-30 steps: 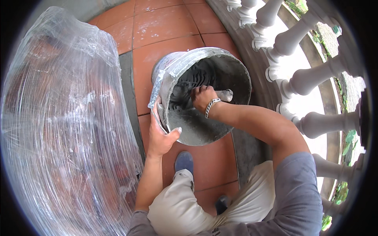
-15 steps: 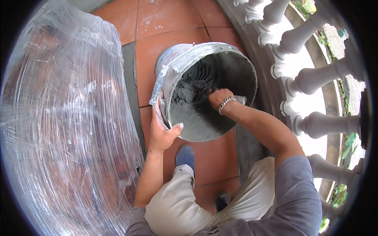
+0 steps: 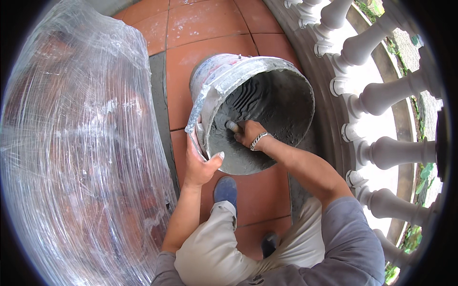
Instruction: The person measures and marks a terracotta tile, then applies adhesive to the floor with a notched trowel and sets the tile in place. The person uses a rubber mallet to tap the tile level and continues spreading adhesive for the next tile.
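Observation:
A mortar-crusted bucket (image 3: 224,78) lies tilted, its mouth toward me. My left hand (image 3: 201,166) grips the left side of its rim, thumb over the edge and fingers partly hidden behind the wall, beside the bucket's handle (image 3: 196,112). Inside, wet grey mortar (image 3: 245,97) coats the bottom and walls, with comb-like ridges toward the back. My right hand (image 3: 250,133), a chain bracelet at the wrist, is closed around a trowel (image 3: 233,126). Only its rounded handle end shows; the blade is hidden.
To the left stands a large bulk wrapped in clear plastic film (image 3: 90,143). A pale balustrade (image 3: 381,97) runs along the right. Below are orange floor tiles (image 3: 205,21), with my blue shoe (image 3: 225,190) just under the bucket's mouth.
My right hand has moved left and slightly nearer inside the bucket, and the handle end now shows. Mortar that stood in a lump is now flattened and ridged. My left hand keeps its hold.

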{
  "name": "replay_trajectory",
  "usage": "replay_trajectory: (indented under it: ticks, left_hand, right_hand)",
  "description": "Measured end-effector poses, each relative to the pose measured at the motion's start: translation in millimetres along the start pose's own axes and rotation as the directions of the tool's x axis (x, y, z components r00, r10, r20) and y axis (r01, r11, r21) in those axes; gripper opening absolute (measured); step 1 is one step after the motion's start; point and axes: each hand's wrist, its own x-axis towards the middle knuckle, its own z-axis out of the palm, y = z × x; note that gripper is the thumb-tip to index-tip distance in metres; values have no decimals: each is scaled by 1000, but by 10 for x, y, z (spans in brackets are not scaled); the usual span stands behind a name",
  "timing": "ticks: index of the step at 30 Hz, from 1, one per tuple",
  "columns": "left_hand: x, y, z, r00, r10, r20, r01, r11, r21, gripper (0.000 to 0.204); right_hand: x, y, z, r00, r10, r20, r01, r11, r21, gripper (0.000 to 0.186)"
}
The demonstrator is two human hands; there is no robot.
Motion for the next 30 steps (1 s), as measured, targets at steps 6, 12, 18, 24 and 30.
replay_trajectory:
  ticks: [6,12,18,24,30]
  left_hand:
    - [12,-19,54,998,-61,-23,61,998,-8,103]
    - [47,-68,103,999,-20,-42,22,999,39,99]
    - [41,-38,110,994,-71,-88,67,997,-47,97]
    - [76,2,-32,976,-135,-173,122,989,-83,96]
    - [157,-14,-281,969,-213,-127,199,973,-113,91]
  right_hand:
    - [-246,-36,-53,999,-3,-38,11,973,231,34]
    - [-538,-49,-232,1000,8,19,-15,909,417,34]
    - [-1249,240,-669,997,-58,-59,79,894,442,29]
    - [-2326,736,-987,994,74,-86,7,721,693,32]
    - [-2995,1273,-750,827,378,-416,-46,783,620,37]
